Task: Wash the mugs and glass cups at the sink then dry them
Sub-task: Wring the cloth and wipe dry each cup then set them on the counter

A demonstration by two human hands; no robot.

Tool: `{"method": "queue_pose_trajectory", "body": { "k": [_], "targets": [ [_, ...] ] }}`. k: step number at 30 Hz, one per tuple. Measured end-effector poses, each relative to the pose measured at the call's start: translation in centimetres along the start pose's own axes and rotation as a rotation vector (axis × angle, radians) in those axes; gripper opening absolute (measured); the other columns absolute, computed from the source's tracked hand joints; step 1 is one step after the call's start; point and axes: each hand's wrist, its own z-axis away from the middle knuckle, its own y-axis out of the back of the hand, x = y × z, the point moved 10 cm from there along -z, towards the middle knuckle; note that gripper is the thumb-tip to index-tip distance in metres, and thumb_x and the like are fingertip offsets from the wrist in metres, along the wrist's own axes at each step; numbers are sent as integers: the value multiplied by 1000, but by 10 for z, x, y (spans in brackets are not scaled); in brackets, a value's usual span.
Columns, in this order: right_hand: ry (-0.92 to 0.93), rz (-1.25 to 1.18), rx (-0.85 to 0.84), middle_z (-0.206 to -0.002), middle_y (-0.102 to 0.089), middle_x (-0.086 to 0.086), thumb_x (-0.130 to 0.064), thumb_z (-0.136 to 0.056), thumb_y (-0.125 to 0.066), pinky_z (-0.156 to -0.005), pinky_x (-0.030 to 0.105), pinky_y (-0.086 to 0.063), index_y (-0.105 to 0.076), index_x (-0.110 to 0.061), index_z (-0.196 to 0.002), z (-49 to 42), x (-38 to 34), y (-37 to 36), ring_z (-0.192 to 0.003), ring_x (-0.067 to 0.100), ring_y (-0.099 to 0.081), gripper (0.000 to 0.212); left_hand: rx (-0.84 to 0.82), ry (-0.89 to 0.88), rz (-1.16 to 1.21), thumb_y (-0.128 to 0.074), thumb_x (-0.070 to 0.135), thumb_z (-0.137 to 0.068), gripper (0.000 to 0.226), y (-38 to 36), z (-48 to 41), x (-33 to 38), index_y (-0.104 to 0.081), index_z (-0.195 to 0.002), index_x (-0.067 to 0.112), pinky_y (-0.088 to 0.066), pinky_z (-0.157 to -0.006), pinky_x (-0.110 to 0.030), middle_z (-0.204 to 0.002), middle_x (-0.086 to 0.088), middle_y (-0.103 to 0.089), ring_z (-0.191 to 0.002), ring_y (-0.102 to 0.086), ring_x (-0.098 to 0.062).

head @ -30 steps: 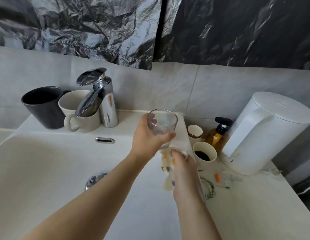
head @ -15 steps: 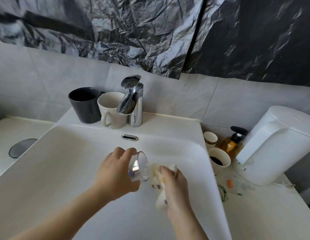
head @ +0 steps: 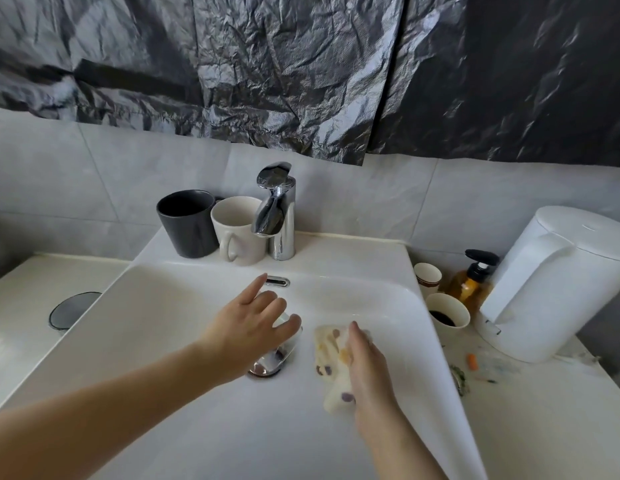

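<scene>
The left hand's (head: 256,327) fingers (head: 258,287) lie spread and loosely bent over the glass cup (head: 285,336), touching it, though I cannot tell whether they grip it. The right hand's (head: 367,368) fingers are curled round a spotted cloth (head: 331,353), whose lower end hangs below the palm. The glass cup sits low in the sink (head: 415,306), tipped over the drain (head: 267,368), and most of it is hidden under the left hand, so its contents cannot be made out. On the ledge behind the basin stand two mugs, touching: a black mug (head: 189,225) and a white mug (head: 237,233), the second just beside the tap (head: 279,216); both interiors are in shadow. On the tabletop (head: 543,431) to the right are two paper cups, a larger paper cup (head: 448,315) holding dark liquid and a small paper cup (head: 428,278) whose inside is out of sight. Next to them stands one pump bottle (head: 471,287) with amber liquid, part of it hidden by the white kettle (head: 557,285), which is cut off at the frame's edge. Small scraps near the kettle's base are too blurred to name.
</scene>
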Motion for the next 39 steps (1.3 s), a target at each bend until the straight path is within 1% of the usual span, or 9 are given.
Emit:
{"method": "queue_pose_trajectory", "body": {
  "k": [6,10,13,17,21,28,31,36,39],
  "targets": [
    [-31,-139,-7,-102,-69,1,-61,-92,-30,-45,23,-32,-62,-28,-91,-1,3,-4,-94,26,-63,47,-125,500,357,-79,34,-41,81,-11,7,-24,-50,-116,22,-38,-105,-40,-93,-2,-60,-83,-66,-24],
    [22,-158,-39,-98,-66,-3,-58,-95,-23,-50,26,-35,-60,-30,-84,3,-4,-11,-93,21,-62,47,-224,1253,1352,-80,43,-51,74,-53,38,-25,-48,-112,18,-47,-73,-31,-101,-2,-56,-87,-60,-21],
    [48,-155,-118,-104,-66,-2,-58,-94,-21,-51,26,-34,-60,-32,-100,0,-4,-20,-88,17,-61,47,-113,1458,1807,-77,43,-54,59,-75,36,0,-60,-100,11,-57,-69,-41,-82,-7,-65,-72,-65,-24],
    [156,-40,-341,-130,-54,-7,-59,-93,-22,-59,14,-47,-43,-44,-127,6,-1,-53,-99,3,-57,42,-72,1577,1939,-72,55,-71,58,-89,36,26,-54,-107,13,-57,-68,-39,-95,-9,-66,-81,-68,-27],
    [371,146,-269,-149,-28,-20,-57,-89,-33,-115,31,-27,-25,-58,-121,-13,-13,-66,-137,-1,-27,33,-54,1628,2057,-62,74,-65,74,-98,41,26,-51,-118,23,-59,-73,-43,-112,-14,-64,-92,-70,-31],
    [478,332,-309,-152,-18,-25,-62,-80,-40,-117,38,-23,-9,-79,-118,-20,-13,-97,-139,-3,-24,52,-12,1601,2183,-51,58,-84,54,-96,43,10,-52,-121,19,-47,-65,-33,-95,-13,-66,-80,-66,-28],
    [541,529,-373,-146,10,-26,-43,-97,-38,-118,29,-10,-4,-48,-143,-9,-7,-105,-134,-12,1,58,51,1622,2206,-47,59,-86,56,-92,44,3,-49,-124,18,-43,-62,-31,-93,-8,-59,-81,-62,-23],
    [449,137,-248,-146,-36,-15,-53,-95,-37,-114,32,-29,-36,-53,-119,-24,-32,-72,-130,2,-39,24,-60,1529,2087,-55,82,-56,66,-91,33,20,-61,-99,33,-57,-78,-45,-103,-15,-65,-93,-68,-30],
    [522,290,-305,-153,-5,-21,-58,-86,-38,-118,25,-15,-16,-57,-129,-9,-27,-84,-141,-3,-9,48,-44,1654,2083,-48,79,-69,61,-99,41,19,-58,-107,31,-54,-73,-40,-112,-10,-63,-97,-66,-29]
  ]
}}
